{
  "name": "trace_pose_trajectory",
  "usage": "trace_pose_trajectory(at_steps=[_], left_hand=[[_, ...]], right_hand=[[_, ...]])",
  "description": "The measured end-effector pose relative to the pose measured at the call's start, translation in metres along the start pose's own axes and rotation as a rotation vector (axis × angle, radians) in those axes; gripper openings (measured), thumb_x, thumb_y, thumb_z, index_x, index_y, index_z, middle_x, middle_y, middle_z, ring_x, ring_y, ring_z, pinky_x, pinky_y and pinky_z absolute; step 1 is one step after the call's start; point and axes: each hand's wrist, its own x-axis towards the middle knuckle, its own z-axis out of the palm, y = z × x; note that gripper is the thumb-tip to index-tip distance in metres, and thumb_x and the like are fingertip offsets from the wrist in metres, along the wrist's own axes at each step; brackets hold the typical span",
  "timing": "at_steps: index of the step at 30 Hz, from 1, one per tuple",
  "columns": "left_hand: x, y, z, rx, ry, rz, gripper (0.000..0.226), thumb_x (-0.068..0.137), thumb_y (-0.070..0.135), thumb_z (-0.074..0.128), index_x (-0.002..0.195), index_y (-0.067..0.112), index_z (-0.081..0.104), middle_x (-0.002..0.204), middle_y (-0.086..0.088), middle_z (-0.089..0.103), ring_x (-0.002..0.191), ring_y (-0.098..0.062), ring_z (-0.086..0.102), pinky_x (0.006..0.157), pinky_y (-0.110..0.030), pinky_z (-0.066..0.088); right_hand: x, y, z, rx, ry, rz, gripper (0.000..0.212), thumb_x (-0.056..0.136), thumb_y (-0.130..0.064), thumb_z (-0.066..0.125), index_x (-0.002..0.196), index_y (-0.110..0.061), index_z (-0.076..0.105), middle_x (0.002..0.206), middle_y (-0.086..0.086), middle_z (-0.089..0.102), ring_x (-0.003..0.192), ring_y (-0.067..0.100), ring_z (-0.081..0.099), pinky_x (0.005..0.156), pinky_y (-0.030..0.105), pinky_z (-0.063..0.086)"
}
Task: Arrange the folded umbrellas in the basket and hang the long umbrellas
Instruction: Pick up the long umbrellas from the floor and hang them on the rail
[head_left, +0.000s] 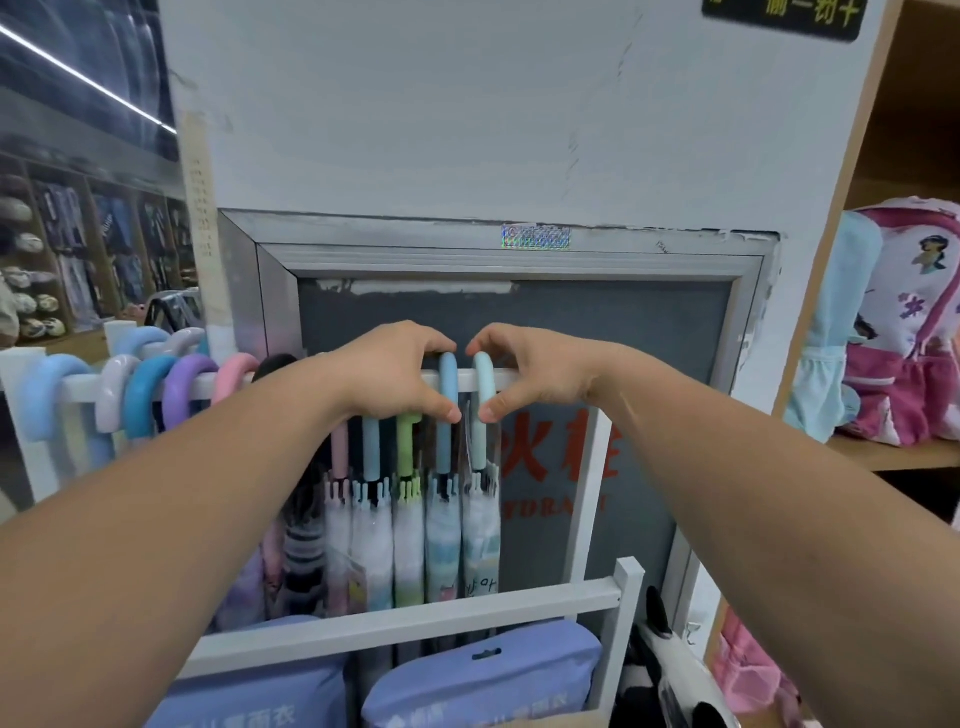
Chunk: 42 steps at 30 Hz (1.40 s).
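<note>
2 long umbrellas are under grip at the white rail (83, 389). The left hand (400, 376) holds the blue crook handle (448, 382), fingers curled over the top of the crook and thumb pressed on the shank below. The right hand (535, 371) holds the pale teal crook handle (484, 376) the same way. The 2 thumbs nearly meet and the 2 handles sit just beside each other.

Risks noted:
1. Either crook could lift off the rail if the pinch pushes up instead of along. That umbrella would drop towards the lower crossbar (415, 618).
2. Directly under the left grip hang 3 more handles, pink, blue and green. Sliding the blue crook leftward would crowd them and could snag the wrapped canopies (444, 540).
3. Just right of the right grip the wrist hides the end of the rail, so the room left there cannot be confirmed.

Orientation: both umbrellas hang with the long axis vertical, crook uppermost and canopy straight below the grip. The tips are hidden behind the lower crossbar. Each shank appears to run down the near side of the rail, so the hook's free end likely points away, behind it.

No basket or folded umbrellas can be identified.
</note>
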Motion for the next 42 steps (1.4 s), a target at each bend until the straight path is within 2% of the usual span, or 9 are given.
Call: trace_pose_trajectory(at_steps=[5,8,12,15,18,23,29,36,42], left_hand=[[-0.002,-0.002,0.003,-0.007,0.001,-0.006,0.100,0.066,0.054,0.085,0.151,0.025,0.040,0.155,0.003,0.042,0.141,-0.017,0.040,0.115,-0.037,0.035],[-0.007,-0.003,0.006,-0.009,-0.010,-0.001,0.113,0.057,0.070,0.075,0.154,0.032,0.033,0.159,0.010,0.035,0.145,-0.012,0.034,0.118,-0.041,0.031],[-0.016,0.010,0.019,-0.160,0.217,0.066,0.099,0.072,0.051,0.082,0.155,0.030,0.033,0.160,0.007,0.035,0.145,-0.014,0.035,0.116,-0.032,0.031],[-0.024,0.037,0.034,-0.016,0.421,0.169,0.084,0.079,0.055,0.074,0.150,0.023,0.042,0.151,-0.002,0.046,0.139,-0.026,0.041,0.115,-0.041,0.034],[-0.033,0.076,0.052,0.075,0.438,0.306,0.079,0.079,0.062,0.066,0.143,0.019,0.050,0.140,-0.008,0.055,0.129,-0.032,0.049,0.111,-0.044,0.038],[-0.051,0.156,0.102,0.080,0.297,0.471,0.079,0.072,0.070,0.052,0.132,0.019,0.057,0.129,-0.009,0.061,0.119,-0.035,0.056,0.106,-0.047,0.042],[-0.080,0.283,0.203,-0.011,0.073,0.543,0.071,0.077,0.062,0.066,0.134,0.020,0.057,0.132,-0.008,0.059,0.122,-0.032,0.054,0.109,-0.043,0.040],[-0.149,0.462,0.366,-0.184,-0.255,0.535,0.073,0.071,0.062,0.069,0.128,0.018,0.062,0.125,-0.008,0.062,0.119,-0.028,0.056,0.099,-0.033,0.041],[-0.198,0.535,0.502,-0.240,-0.563,0.486,0.064,0.080,0.050,0.076,0.134,0.022,0.057,0.134,-0.002,0.056,0.124,-0.022,0.054,0.102,-0.037,0.045]], right_hand=[[-0.008,0.001,0.005,-0.057,-0.004,0.047,0.089,0.077,-0.042,0.082,0.149,-0.028,0.031,0.146,-0.007,0.046,0.132,0.010,0.045,0.109,0.030,0.037],[-0.024,0.005,0.017,-0.087,0.132,0.059,0.099,0.075,-0.054,0.079,0.153,-0.031,0.024,0.155,-0.008,0.038,0.141,0.010,0.037,0.115,0.034,0.034],[-0.064,0.017,0.025,-0.084,0.442,0.032,0.077,0.081,-0.053,0.073,0.147,-0.033,0.039,0.149,-0.010,0.045,0.137,0.012,0.040,0.113,0.038,0.036],[-0.102,0.034,0.023,-0.296,0.591,0.097,0.059,0.082,-0.058,0.064,0.136,-0.036,0.051,0.137,-0.008,0.054,0.130,0.017,0.046,0.108,0.046,0.039],[-0.151,0.052,0.023,-0.305,0.644,0.183,0.060,0.078,-0.066,0.054,0.130,-0.037,0.054,0.134,-0.007,0.055,0.127,0.019,0.049,0.106,0.047,0.041],[-0.257,0.097,0.031,-0.288,0.680,0.361,0.064,0.072,-0.069,0.051,0.127,-0.035,0.058,0.127,-0.004,0.058,0.121,0.022,0.052,0.102,0.049,0.043],[-0.442,0.182,0.060,-0.255,0.593,0.637,0.070,0.067,-0.073,0.049,0.124,-0.034,0.061,0.122,0.000,0.058,0.117,0.026,0.055,0.095,0.050,0.047],[-0.690,0.255,0.126,-0.081,0.437,1.037,0.056,0.075,-0.060,0.067,0.125,-0.035,0.060,0.129,0.002,0.053,0.121,0.029,0.052,0.102,0.046,0.044],[-0.822,0.292,0.181,0.008,0.285,1.258,0.052,0.080,-0.058,0.067,0.127,-0.038,0.058,0.138,-0.005,0.048,0.126,0.022,0.049,0.104,0.042,0.044]])
